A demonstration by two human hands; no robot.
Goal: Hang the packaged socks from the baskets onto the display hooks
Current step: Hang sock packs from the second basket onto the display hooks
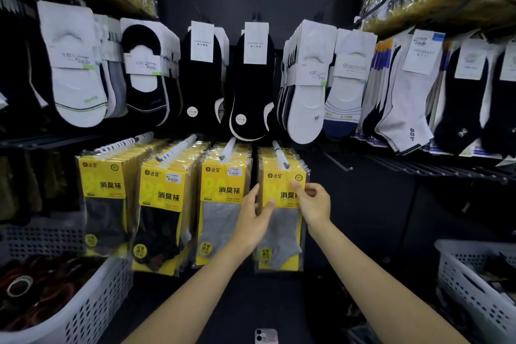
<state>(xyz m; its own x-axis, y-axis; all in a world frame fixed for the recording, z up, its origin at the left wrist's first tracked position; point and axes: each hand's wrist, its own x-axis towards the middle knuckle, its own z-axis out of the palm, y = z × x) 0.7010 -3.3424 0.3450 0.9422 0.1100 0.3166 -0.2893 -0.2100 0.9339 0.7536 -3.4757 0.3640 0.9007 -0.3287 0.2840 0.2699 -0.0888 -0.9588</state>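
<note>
4 hooks [279,156] mid-frame look stocked, left hand [252,212] and right hand [314,201] pinch the rightmost yellow pack [282,220], lower-corner baskets [92,313] aren't empty yet.

Phone [265,336]: cut by lower edge, camera end only.
Left basket [97,301]: cut by left and lower edges; contents dark, blurred.
Right basket [469,288]: cut by right edge.
Grey-sock pack [282,229]: stack behind hidden, count unclear.
Left hand [252,212]: some fingertips behind pack edge.
Price sticker [234,172]: print unreadable.

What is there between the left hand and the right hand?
In the head view, the front yellow pack of grey socks, hanging on the rightmost lower hook, lies between them; left hand and right hand hold its edges.
</note>
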